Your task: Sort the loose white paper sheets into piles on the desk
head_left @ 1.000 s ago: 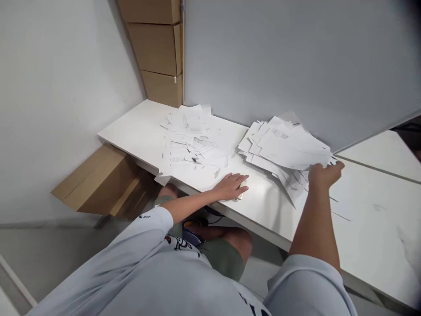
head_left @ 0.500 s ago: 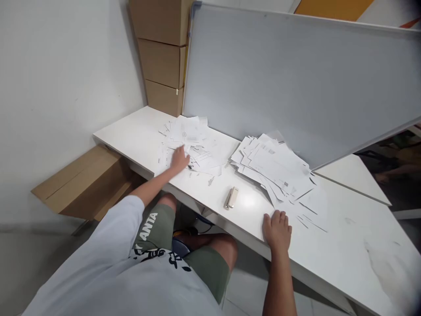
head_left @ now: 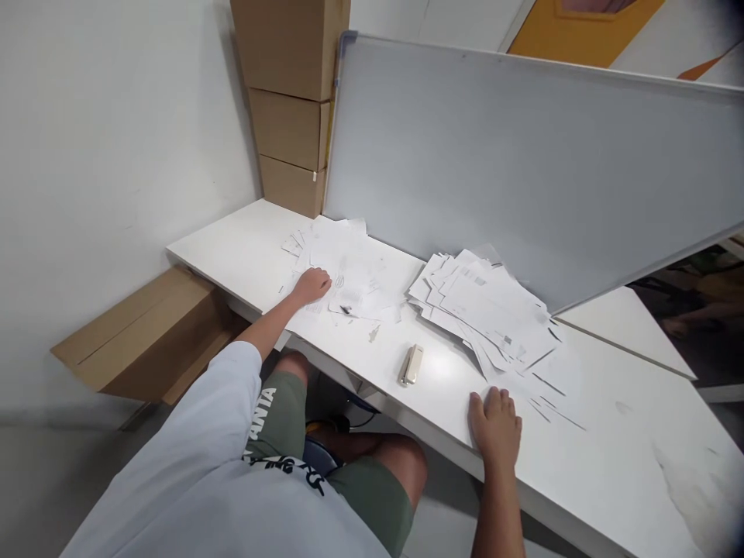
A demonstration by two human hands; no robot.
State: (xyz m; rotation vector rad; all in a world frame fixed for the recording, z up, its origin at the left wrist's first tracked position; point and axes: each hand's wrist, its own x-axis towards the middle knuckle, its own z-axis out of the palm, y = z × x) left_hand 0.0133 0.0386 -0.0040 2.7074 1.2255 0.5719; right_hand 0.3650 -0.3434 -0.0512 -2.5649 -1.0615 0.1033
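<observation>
Both hands down, left hand (head_left: 311,287) on loose papers (head_left: 352,267), grip unclear, right hand (head_left: 495,428) open on desk (head_left: 610,442)

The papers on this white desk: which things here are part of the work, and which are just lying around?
Part of the work:
left hand on the loose papers
right hand on the white desk, beside the paper stack

Just lying about:
a stapler
a whiteboard
stacked cardboard boxes

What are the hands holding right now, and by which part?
Nothing is clearly gripped. The left hand lies palm-down on the loose papers, though a pinched sheet can't be ruled out. The right hand rests open and empty on the white desk.
</observation>
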